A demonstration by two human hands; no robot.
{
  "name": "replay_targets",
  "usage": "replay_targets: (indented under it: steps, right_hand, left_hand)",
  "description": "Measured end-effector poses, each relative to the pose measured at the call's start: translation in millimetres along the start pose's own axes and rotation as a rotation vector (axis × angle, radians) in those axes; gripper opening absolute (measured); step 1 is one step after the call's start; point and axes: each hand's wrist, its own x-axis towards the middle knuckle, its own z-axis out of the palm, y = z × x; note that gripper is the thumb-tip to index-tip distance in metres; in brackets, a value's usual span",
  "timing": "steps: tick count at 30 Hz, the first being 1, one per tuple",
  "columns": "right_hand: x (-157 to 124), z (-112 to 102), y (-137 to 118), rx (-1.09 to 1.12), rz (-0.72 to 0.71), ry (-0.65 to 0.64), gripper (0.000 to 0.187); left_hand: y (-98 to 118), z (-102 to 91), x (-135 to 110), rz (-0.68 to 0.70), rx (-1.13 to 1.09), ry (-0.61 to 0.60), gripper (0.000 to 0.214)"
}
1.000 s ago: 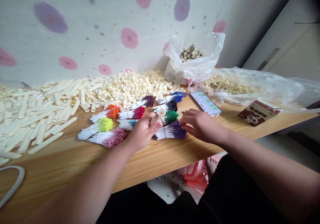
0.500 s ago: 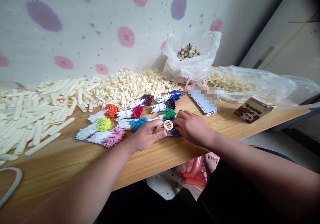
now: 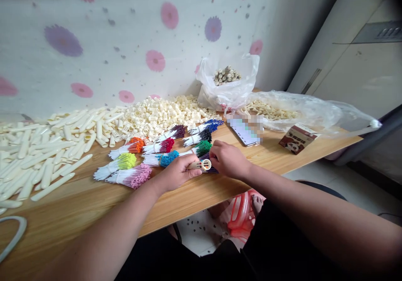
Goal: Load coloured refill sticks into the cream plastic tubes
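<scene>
My left hand (image 3: 177,173) grips a cream, slotted pen barrel (image 3: 197,165), its round open end turned toward me and small coloured bits showing in the slots. Close beside that end, my right hand (image 3: 228,159) is closed with fingers curled down. It covers most of a purple bundle (image 3: 215,170) of thin pen refills, and its fingertips are hidden. Bundles of white refills with coloured ends lie around my hands, among them green (image 3: 204,148), light blue (image 3: 168,158), pink (image 3: 140,176), yellow (image 3: 127,161) and black (image 3: 204,135).
Long cream pen tubes (image 3: 47,170) and short slotted barrels (image 3: 157,115) are heaped along the wall. At the back stands a plastic bag (image 3: 213,94) of assembled pieces. A phone-like slab (image 3: 245,132), a small brown box (image 3: 295,140) and another bag (image 3: 314,105) lie right.
The camera view has shifted, so the scene sits lower and further left. The barrel in my left hand now shows more of its slotted side. My right hand stays close beside it.
</scene>
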Motion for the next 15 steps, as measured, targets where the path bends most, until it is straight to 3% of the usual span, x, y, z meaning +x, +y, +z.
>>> replay_targets:
  steps: [6, 11, 15]
  right_hand:
    - [-21, -37, 32, -0.042, 0.05, 0.011, 0.02]
    - [-35, -53, 48, 0.22, -0.191, -0.011, 0.015]
    - [-37, -44, 33, 0.315, -0.268, 0.053, 0.013]
  left_hand:
    - [-1, 8.3, -4, -0.072, -0.008, 0.094, 0.03]
    - [20, 13.2, 3, -0.243, -0.209, 0.311, 0.029]
    - [48, 22.8, 16, -0.29, -0.158, 0.191, 0.024]
